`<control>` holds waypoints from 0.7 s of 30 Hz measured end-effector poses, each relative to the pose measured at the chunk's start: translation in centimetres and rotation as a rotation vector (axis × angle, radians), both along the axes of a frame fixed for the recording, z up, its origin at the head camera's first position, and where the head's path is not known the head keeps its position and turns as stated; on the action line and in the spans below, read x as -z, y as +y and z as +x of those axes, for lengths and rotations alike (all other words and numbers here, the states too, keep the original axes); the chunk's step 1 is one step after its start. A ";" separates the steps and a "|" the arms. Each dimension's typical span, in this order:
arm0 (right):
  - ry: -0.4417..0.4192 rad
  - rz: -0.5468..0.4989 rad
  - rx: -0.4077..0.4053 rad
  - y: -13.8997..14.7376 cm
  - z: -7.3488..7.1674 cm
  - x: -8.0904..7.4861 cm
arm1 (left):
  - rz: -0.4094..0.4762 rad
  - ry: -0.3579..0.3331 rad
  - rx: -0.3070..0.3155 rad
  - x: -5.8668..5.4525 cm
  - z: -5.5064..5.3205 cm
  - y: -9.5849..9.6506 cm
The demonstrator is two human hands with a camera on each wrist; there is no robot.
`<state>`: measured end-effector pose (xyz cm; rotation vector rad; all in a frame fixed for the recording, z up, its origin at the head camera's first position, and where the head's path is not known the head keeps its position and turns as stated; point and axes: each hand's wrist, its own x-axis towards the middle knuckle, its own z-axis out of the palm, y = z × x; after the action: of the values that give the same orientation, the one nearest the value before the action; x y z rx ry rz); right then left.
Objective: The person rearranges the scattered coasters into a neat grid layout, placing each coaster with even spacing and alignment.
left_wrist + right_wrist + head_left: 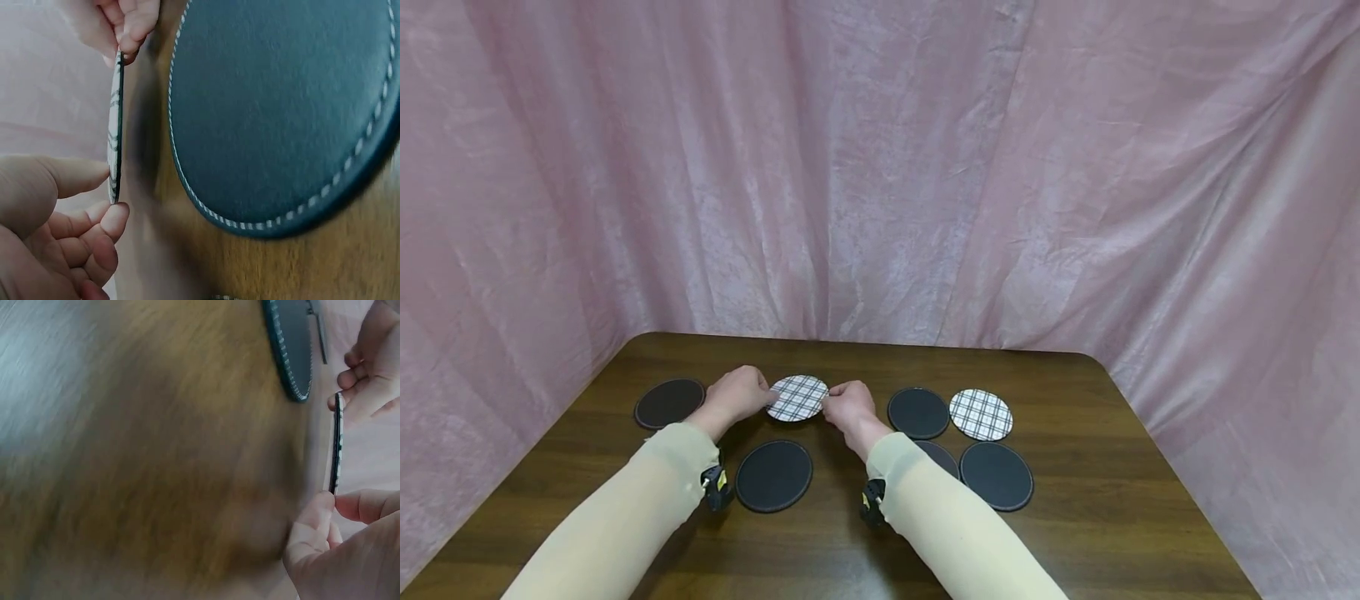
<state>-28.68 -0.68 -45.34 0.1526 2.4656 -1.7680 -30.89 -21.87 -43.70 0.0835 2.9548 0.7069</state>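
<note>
A round coaster (797, 398) with a white plaid face and a dark underside is held between both hands above the table. My left hand (739, 393) pinches its left edge between thumb and fingers. At the opposite edge, my right hand (850, 408) pinches it the same way. Both wrist views show the coaster (115, 131) edge-on, lifted off the wood with a shadow below. A black coaster with white stitching (774, 476) lies on the table nearer the body, and another dark coaster (670, 403) lies left of my left hand.
To the right on the wooden table (1097, 467) lie a black coaster (919, 412), a plaid-side-up coaster (981, 414) and another black coaster (997, 476). My right sleeve partly covers one more black coaster (938, 456). A pink curtain (880, 167) hangs behind the table.
</note>
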 end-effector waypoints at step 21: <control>0.080 -0.034 -0.137 4.9 -1.0 -3.5 | 0.144 0.077 -0.012 -2.0 1.0 2.6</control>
<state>-29.73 4.20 -41.80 -0.0893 2.4331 -1.7906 -29.91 -19.24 -41.74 0.1073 2.9746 0.9387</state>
